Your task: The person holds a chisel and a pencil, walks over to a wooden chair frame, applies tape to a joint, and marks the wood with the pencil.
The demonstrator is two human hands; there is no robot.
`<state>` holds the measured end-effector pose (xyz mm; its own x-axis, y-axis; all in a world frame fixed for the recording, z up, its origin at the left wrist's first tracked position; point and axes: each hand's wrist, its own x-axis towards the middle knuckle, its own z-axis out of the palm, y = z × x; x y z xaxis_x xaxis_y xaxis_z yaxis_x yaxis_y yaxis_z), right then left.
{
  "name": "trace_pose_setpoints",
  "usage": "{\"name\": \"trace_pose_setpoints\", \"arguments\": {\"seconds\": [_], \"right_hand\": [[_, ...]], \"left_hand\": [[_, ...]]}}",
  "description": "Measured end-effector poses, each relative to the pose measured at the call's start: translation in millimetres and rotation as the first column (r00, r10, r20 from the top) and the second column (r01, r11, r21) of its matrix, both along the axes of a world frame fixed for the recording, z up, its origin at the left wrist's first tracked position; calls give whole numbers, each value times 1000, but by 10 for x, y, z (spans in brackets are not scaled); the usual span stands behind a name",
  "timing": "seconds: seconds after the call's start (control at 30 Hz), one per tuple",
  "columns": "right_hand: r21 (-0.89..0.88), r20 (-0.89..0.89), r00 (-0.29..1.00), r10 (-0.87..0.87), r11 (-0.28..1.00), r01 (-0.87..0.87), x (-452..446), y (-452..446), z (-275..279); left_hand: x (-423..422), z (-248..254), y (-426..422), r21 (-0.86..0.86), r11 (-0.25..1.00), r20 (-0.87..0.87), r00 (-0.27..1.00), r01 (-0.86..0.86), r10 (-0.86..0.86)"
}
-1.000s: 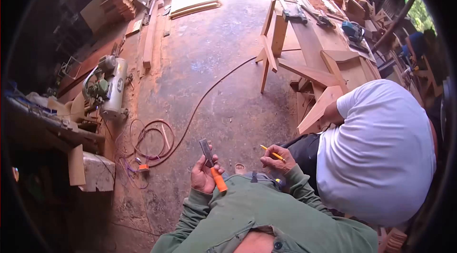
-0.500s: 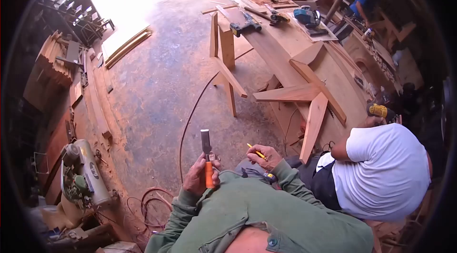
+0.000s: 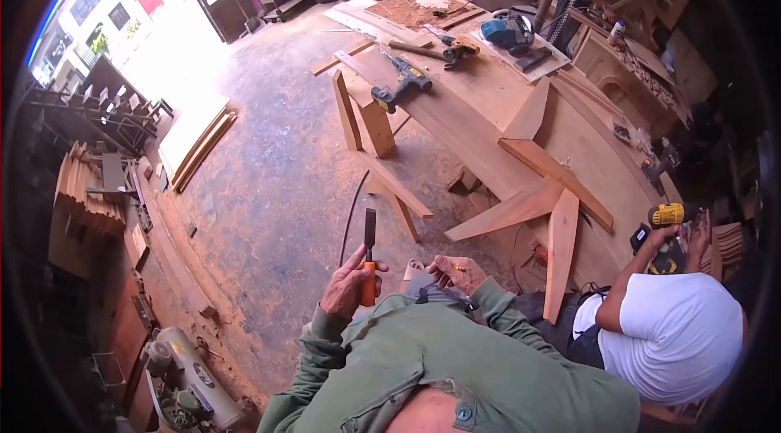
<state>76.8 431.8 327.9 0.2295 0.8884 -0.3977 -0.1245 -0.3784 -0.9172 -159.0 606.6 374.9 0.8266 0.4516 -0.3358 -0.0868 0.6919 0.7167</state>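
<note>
My left hand (image 3: 345, 286) is closed around the orange handle of a chisel (image 3: 370, 231), whose flat metal blade points up. In front of my body, my right hand (image 3: 457, 273) has its fingers pinched together on a yellow pencil (image 3: 461, 268); only a small bit of it shows. Nearest beyond the hands is a wooden frame of angled legs (image 3: 561, 246), leaning against the workbench (image 3: 472, 120). A second angled wooden piece (image 3: 396, 182) stands at the bench's left side.
On the bench lie a cordless drill (image 3: 400, 85), another drill (image 3: 455, 49) and a blue circular saw (image 3: 508, 32). To my right, a co-worker in a white shirt (image 3: 683, 331) handles a yellow drill (image 3: 667, 214). An air compressor (image 3: 195, 376) stands lower left; boards (image 3: 195, 140) lie on the floor.
The view has shifted, bringing more of the doorway in. My left hand has turned the chisel so its blade looks narrower. My right hand has drawn inward, and the pencil is mostly hidden now.
</note>
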Motion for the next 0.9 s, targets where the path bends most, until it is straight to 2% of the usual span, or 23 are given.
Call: {"name": "trace_pose_setpoints", "arguments": {"seconds": [0.03,0.13,0.17,0.3,0.4,0.43,0.53,0.63,0.7,0.83,0.9], "right_hand": [[19,55,998,21,1000,-22,130,126,-56],[67,-35,999,-36,997,38,487,404,32],[27,-74,992,-98,995,101,588,446,97],[30,-20,961,-276,961,276,1033,353,19],[20,-14,900,-435,900,435,1147,220,-57],[21,6,889,-457,889,457,1163,207,-75],[23,68,848,-526,850,526,1151,232,-121],[25,94,778,-621,783,622,1117,369,-194],[-7,109,734,-670,738,675,1098,495,-33],[-66,134,595,-793,592,803,1025,743,-238],[-134,182,522,-833,505,853,957,957,-190]], "left_hand": [[87,-13,92,52,998,-16,1000,21,-20],[377,53,303,91,993,-79,994,79,-72],[504,96,367,91,992,-113,990,93,-83],[1044,132,668,122,978,-200,970,168,-142],[1426,-94,1037,174,936,-217,939,306,-266],[1575,-33,1097,196,939,-266,937,284,-228],[1949,-41,1466,141,919,-373,880,368,-295],[2376,-20,1772,148,920,-389,877,362,-283],[2694,-46,2037,182,912,-390,879,367,-276],[3444,-314,2870,226,881,-301,890,415,-342],[3891,-478,3334,323,851,-259,904,413,-341]]}}
